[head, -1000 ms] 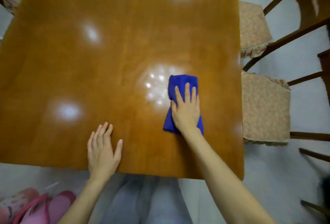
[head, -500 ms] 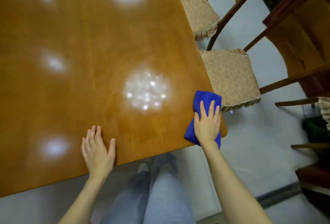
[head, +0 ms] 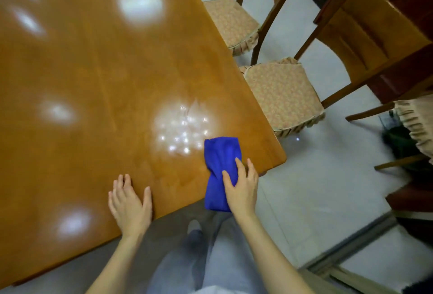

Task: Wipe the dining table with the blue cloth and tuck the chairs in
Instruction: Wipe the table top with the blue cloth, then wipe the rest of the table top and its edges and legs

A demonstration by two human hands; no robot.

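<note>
Blue cloth (head: 220, 160) under right hand (head: 242, 188) moved inward from table (head: 93, 71) corner.

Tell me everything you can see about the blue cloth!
The blue cloth is bright royal blue and looks soft and fluffy, like a towel. It is folded into a long bundle, pinched narrower at its middle. It lies on the shiny wooden table near a corner, and its near end sticks out past the table's edge. The right hand presses on its lower half with straight fingers.
</note>
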